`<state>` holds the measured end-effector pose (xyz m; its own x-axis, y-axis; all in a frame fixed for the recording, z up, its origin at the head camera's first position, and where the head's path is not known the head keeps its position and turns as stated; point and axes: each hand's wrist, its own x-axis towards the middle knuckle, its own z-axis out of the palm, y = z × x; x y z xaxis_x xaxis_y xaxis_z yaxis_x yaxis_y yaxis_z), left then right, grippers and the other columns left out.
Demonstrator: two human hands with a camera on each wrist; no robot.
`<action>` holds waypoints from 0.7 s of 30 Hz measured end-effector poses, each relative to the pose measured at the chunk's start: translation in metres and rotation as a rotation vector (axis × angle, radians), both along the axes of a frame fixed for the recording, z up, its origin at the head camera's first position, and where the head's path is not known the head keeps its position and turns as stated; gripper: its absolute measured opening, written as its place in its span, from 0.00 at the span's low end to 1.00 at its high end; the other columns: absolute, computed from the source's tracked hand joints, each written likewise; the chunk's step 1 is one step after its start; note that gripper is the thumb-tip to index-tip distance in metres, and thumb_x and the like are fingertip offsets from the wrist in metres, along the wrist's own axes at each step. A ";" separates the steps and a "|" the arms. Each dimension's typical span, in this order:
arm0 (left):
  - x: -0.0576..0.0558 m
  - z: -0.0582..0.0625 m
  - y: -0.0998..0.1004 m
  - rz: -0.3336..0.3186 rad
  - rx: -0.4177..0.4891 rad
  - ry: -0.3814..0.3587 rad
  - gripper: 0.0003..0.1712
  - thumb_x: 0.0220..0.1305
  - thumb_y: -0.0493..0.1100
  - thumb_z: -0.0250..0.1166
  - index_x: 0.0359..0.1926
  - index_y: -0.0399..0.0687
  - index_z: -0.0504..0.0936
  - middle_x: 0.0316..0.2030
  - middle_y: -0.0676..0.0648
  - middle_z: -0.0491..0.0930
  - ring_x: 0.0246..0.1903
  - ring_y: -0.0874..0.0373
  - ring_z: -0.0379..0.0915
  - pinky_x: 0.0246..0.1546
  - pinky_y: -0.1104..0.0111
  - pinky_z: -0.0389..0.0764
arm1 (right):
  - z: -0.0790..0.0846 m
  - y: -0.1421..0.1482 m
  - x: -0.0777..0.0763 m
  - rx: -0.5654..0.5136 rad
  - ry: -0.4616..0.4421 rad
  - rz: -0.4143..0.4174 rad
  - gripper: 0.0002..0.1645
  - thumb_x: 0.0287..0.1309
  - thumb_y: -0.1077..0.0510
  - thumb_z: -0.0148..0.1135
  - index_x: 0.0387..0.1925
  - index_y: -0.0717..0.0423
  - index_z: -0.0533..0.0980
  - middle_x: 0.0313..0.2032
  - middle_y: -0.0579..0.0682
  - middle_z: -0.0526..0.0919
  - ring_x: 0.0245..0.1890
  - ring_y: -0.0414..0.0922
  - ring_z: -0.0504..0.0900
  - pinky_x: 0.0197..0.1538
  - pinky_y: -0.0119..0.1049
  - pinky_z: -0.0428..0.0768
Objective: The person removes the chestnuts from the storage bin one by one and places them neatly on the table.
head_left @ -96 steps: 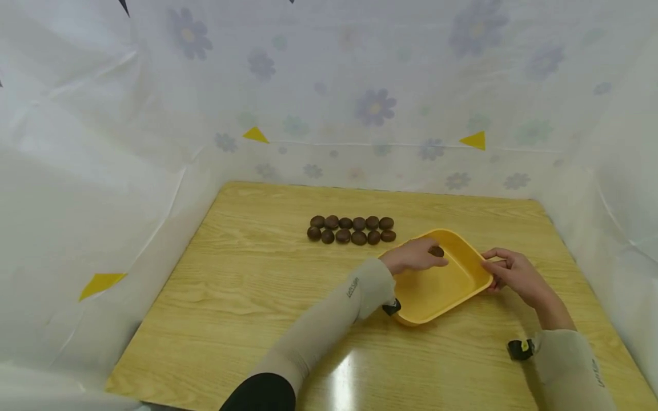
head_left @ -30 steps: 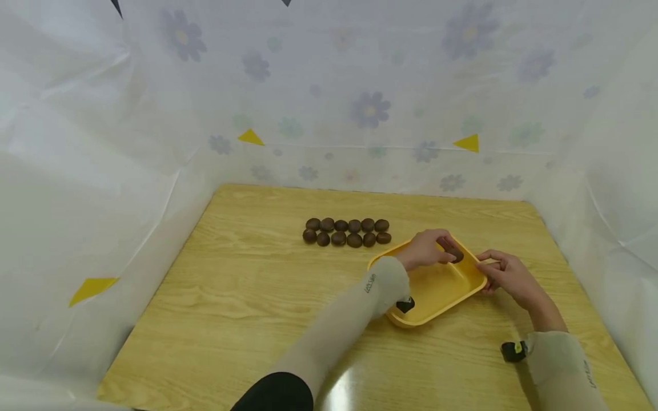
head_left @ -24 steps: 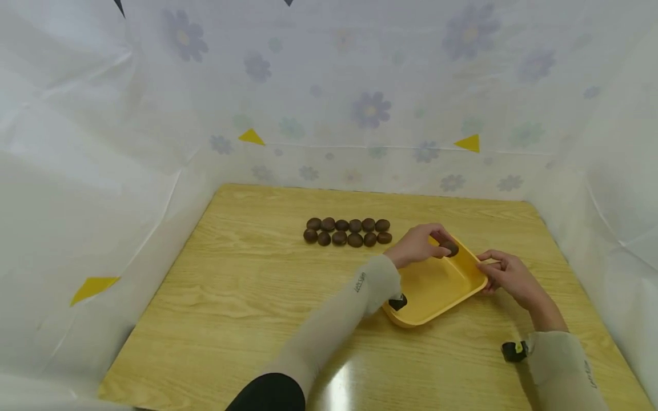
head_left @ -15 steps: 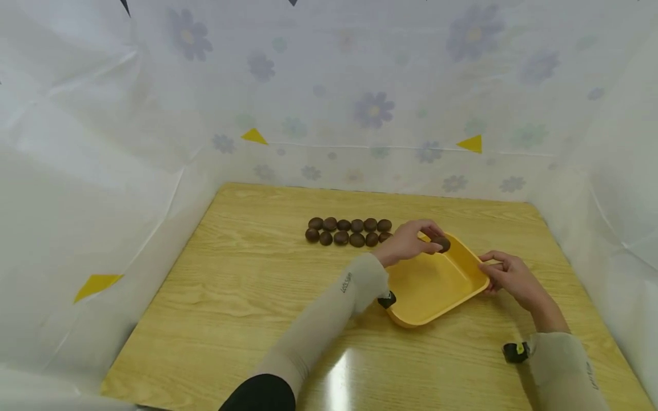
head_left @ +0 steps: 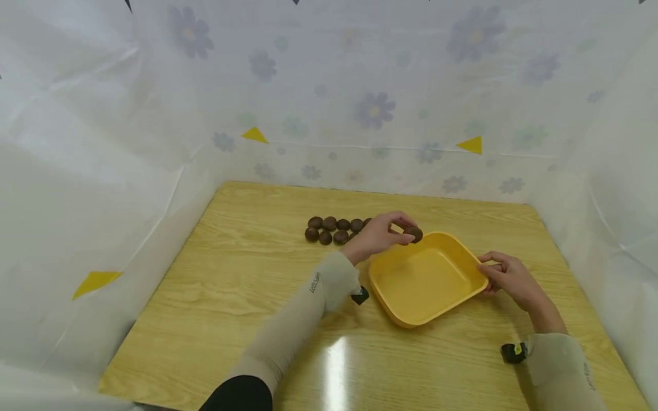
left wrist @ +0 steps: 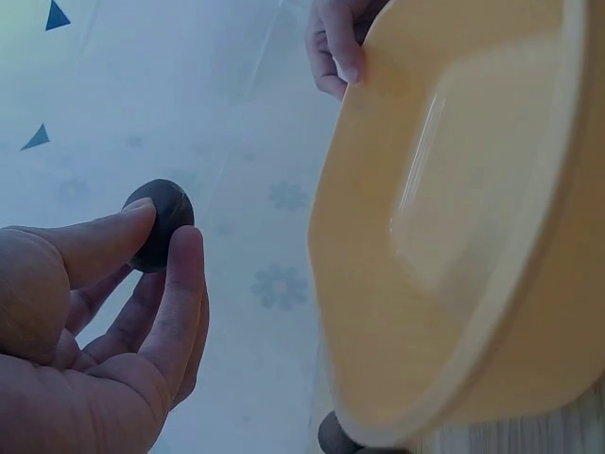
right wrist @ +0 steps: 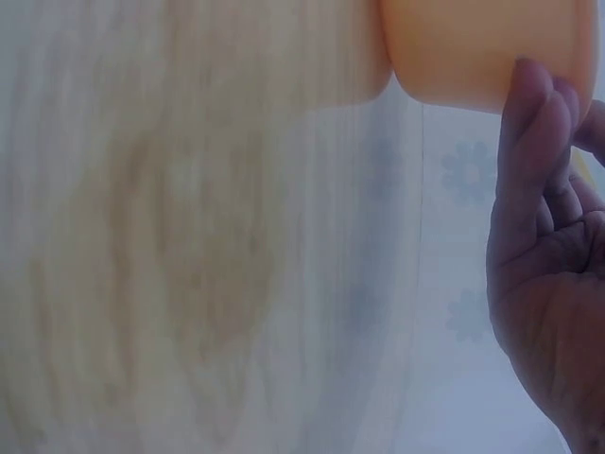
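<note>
Between the thumb and fingers of my left hand [head_left: 377,235] is a dark brown chestnut [head_left: 414,234], held just above the far left rim of a yellow plastic basin [head_left: 426,279]. The left wrist view shows the pinched chestnut [left wrist: 163,222] up close, with the basin's wall [left wrist: 369,274] to its right. My right hand [head_left: 519,282] grips the basin's right corner, thumb at the rim and fingers outside. Several more chestnuts [head_left: 329,223] lie in two rows on the table, the right end of the rows partly hidden behind my left hand.
A wood-grain table [head_left: 231,285] carries everything. White flowered sheeting [head_left: 329,85] stands behind it and along both sides. Yellow triangular patches [head_left: 255,135] mark the sheeting. Black wrist mounts [head_left: 360,295] hang under both sleeves.
From inside the basin, my left hand has risen and moved left with the chestnut to the far left rim, covering the rows' right end. My right hand keeps its grip on the basin corner.
</note>
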<state>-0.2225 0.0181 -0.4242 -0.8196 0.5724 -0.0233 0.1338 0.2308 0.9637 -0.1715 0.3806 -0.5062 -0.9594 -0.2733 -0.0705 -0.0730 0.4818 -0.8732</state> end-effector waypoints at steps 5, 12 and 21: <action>-0.003 0.002 -0.021 0.055 -0.015 0.009 0.15 0.74 0.44 0.66 0.58 0.56 0.82 0.57 0.51 0.80 0.53 0.47 0.80 0.53 0.56 0.85 | -0.001 0.000 0.000 -0.004 0.000 -0.010 0.25 0.80 0.56 0.53 0.64 0.74 0.68 0.24 0.51 0.87 0.21 0.54 0.85 0.28 0.44 0.87; -0.005 -0.002 -0.058 0.125 -0.029 0.009 0.19 0.74 0.47 0.66 0.62 0.53 0.81 0.60 0.52 0.79 0.57 0.54 0.76 0.57 0.56 0.81 | -0.001 -0.001 -0.001 -0.006 -0.001 -0.005 0.25 0.80 0.56 0.53 0.64 0.74 0.68 0.24 0.51 0.87 0.21 0.53 0.84 0.28 0.44 0.87; -0.012 -0.025 -0.121 0.260 0.020 -0.010 0.19 0.74 0.44 0.66 0.63 0.50 0.79 0.61 0.45 0.78 0.60 0.44 0.76 0.65 0.42 0.75 | -0.001 0.001 0.001 0.006 -0.005 -0.016 0.25 0.80 0.56 0.54 0.64 0.73 0.68 0.25 0.51 0.87 0.22 0.54 0.84 0.29 0.45 0.87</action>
<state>-0.2346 -0.1025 -0.4494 -0.9391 0.3428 -0.0230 0.0628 0.2371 0.9695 -0.1707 0.3816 -0.5075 -0.9633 -0.2575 -0.0765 -0.0613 0.4882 -0.8706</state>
